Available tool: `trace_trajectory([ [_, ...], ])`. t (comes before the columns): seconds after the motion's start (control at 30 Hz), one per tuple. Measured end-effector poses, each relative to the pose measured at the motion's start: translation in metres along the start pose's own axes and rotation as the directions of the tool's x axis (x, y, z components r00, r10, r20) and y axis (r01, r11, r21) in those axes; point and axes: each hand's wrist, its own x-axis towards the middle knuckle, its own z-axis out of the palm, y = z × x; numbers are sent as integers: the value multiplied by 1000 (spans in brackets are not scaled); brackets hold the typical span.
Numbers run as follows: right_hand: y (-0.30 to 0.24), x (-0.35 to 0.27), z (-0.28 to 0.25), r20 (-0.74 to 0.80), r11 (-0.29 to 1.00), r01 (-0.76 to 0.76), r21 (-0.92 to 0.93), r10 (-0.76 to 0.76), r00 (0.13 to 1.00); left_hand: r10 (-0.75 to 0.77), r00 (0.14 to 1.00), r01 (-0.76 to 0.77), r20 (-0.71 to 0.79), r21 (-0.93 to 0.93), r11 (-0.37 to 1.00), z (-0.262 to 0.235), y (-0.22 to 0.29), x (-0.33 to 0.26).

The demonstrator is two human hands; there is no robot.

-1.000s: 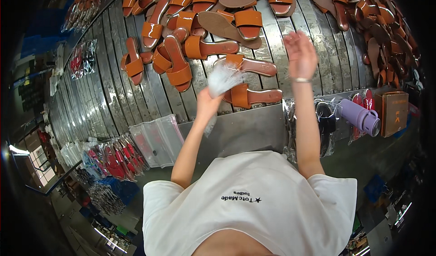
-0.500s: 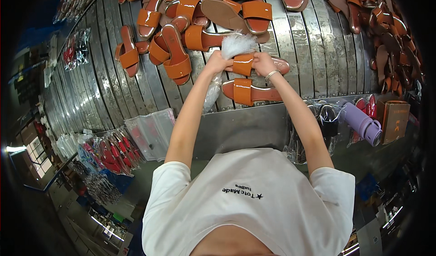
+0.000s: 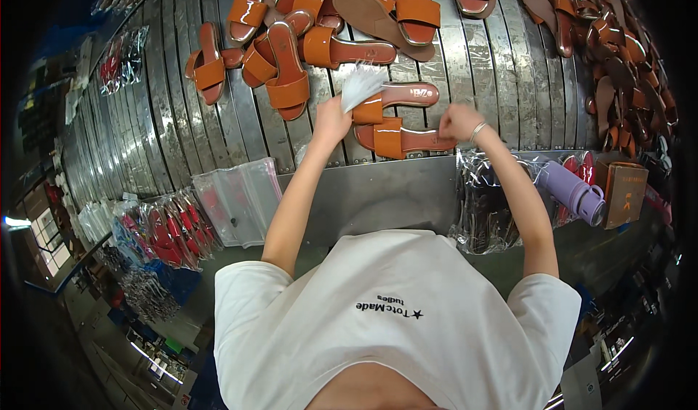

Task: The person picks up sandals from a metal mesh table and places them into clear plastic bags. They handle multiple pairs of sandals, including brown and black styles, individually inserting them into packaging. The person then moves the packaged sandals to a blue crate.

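Observation:
My left hand is closed on a bunch of crumpled, whitish see-through plastic film. The film fans out over the front of an orange-strapped slide sandal, which lies sole down with its heel to the right. Just nearer to me, a second orange slide sandal lies the same way round. At its heel end is my right hand, slightly blurred, with curled fingers pinching the heel edge. A bracelet circles the right wrist.
More orange slide sandals lie loose across the slatted metal conveyor, with a heap at far right. Along the near edge are clear plastic bags, bagged red footwear, dark bagged items, a purple flask and a brown box.
My right hand has left the farther sandal and moved right and nearer, to the nearer sandal's heel. My left hand has shifted left and nearer with the film. The farther sandal's heel is uncovered.

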Motion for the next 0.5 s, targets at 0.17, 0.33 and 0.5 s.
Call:
trace_trajectory([
  [0.17, -20, -12, 37, 325, 953, -119, 280, 22, 945, -8, 992, -10, 124, 140, 990, -3, -12, -23],
  [0.33, -29, 7, 76, 66, 790, -9, 613, -40, 997, -306, 811, 505, 499, -332, 797, 21, -4, -40],
  [0.5, -47, 37, 111, -125, 687, 49, 725, 61, 990, -245, 896, 438, 372, -639, 632, 54, -16, -46],
])
